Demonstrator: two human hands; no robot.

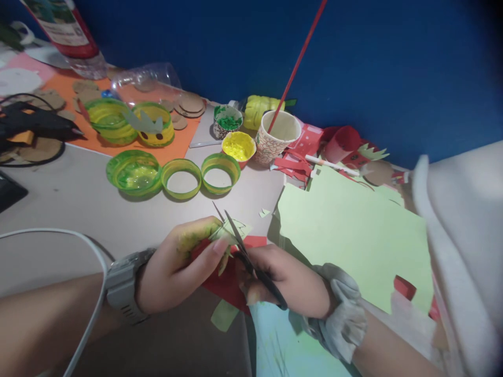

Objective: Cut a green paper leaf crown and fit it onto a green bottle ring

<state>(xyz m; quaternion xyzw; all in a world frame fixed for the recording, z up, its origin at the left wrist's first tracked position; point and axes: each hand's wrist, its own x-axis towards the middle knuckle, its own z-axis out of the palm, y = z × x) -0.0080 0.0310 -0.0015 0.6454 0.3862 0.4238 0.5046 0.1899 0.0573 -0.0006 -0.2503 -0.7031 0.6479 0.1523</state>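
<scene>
Between thumb and fingers, my left hand (184,262) pinches a small piece of pale green paper (240,228) with pencil lines on it. Green and yellow paint stains that hand. My right hand (283,275) grips black-handled scissors (240,238), whose parted blades point up and away and cross the paper. Beneath both hands lies a red sheet (223,288), partly covered by them. A small green scrap (264,213) rests on the table just beyond the blades.
Green-yellow painted rings (181,179) stand ahead. Behind them are a yellow paint cup (239,147) and a patterned paper cup (271,144) holding a red stick. A large pale green sheet (353,225) lies right. A glue gun (35,125) and white cable (92,246) are left.
</scene>
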